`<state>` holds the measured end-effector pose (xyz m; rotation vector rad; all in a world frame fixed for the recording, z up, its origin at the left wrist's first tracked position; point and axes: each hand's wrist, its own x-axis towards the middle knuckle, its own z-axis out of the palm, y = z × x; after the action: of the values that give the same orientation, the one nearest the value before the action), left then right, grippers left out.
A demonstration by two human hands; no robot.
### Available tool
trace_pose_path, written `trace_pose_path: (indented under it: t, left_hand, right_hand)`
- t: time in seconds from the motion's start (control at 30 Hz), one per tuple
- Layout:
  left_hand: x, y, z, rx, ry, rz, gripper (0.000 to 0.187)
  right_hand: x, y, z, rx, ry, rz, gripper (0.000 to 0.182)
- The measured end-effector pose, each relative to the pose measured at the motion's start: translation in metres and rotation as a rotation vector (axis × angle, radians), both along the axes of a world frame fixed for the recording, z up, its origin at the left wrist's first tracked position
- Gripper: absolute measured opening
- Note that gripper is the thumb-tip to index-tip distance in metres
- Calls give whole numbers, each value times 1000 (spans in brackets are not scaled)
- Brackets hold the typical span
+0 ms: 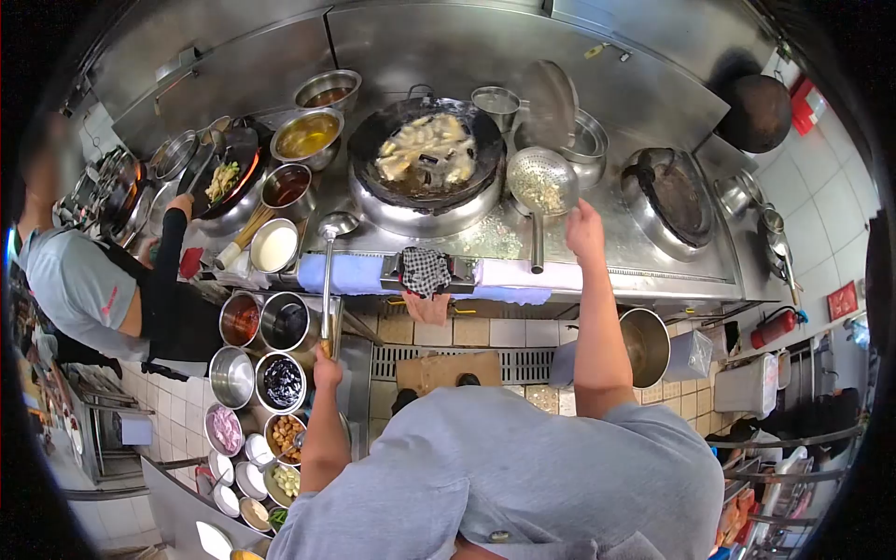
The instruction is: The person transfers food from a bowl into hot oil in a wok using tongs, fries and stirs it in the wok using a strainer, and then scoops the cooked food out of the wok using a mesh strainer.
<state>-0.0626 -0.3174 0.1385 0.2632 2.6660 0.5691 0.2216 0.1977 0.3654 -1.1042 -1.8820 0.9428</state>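
Note:
My left hand (pixel 327 371) is closed around the end of a long-handled ladle (pixel 327 280). The ladle's bowl points away from me, beside a bowl of white liquid (pixel 274 245). My right hand (pixel 585 231) is by the rim of a perforated skimmer (pixel 543 179), its fingers drawn together; anything in them is hidden. Small pale bits lie in the skimmer, and its handle hangs toward the counter's front. Pale pieces of food (pixel 427 149) bubble in oil in the large wok (pixel 369 131), left of the skimmer.
A large round metal lid (pixel 549 105) stands behind the skimmer, beside a pot (pixel 590 149). At right sits another wok (pixel 681 196). Bowls of oil (pixel 308 138) and sauce (pixel 287 187) flank the main wok. Ingredient bowls (pixel 282 383) line my left. A co-worker (pixel 89 289) cooks at far left.

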Motion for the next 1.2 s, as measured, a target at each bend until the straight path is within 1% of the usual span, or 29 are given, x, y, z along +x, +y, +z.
trace_pose_path:
  t: [0.03, 0.07, 0.1, 0.17, 0.27, 0.37, 0.4, 0.5, 0.57, 0.63, 0.7, 0.77, 0.83, 0.93, 1.03, 1.2]
  left_hand:
    - [0, 0, 0, -7, 6, 2, 64]
    - [0, 1, 0, -10, 12, 4, 64]
    - [-2, 1, -2, -5, 14, 8, 64]
    - [-3, -1, -7, 6, 15, 19, 63]
    - [-4, -2, -8, 13, -1, 8, 63]
    - [-6, -2, -12, -9, 7, 19, 64]
    - [-3, -4, -12, -4, 7, 22, 64]
    - [-2, -1, -7, -3, 3, 8, 64]
    - [-3, -1, -5, -14, -7, -3, 64]
    - [-1, -1, -4, -6, 7, -13, 65]
    - [-1, -1, -4, -12, 22, -5, 65]
    - [-2, -1, -6, -2, 26, -9, 64]
    - [-2, -3, -11, 11, 46, -9, 64]
    - [0, -2, -6, 18, 44, -10, 62]
    - [1, -2, -5, -15, 8, 14, 63]
    - [-1, -1, -6, -24, -35, 34, 64]
  right_hand:
    - [-3, -15, 10, 291, -173, -122, 25]
    - [-1, -35, 19, 233, -290, -221, 28]
    - [3, -31, 2, 204, -366, -188, 29]
    - [14, -6, -52, 149, -522, -119, 30]
    - [17, -12, -68, 36, -538, -141, 33]
    - [11, -25, -50, 198, -257, -174, 30]
    - [6, -32, -37, 383, -264, -168, 30]
    - [-19, -52, 15, -159, 69, 137, 37]
    - [-46, -73, 34, -725, 417, 241, 36]
    - [-67, -88, 45, -911, 401, 440, 24]
    - [-91, -94, 27, -1010, 417, 535, 18]
    - [-106, -109, 23, -1008, 340, 566, 19]
    - [-116, -116, 19, -900, 242, 561, 23]
    - [-126, -109, 13, -890, 233, 503, 25]
    - [-130, -100, 11, -975, 276, 535, 29]
    - [-138, -100, 4, -1004, 301, 565, 39]
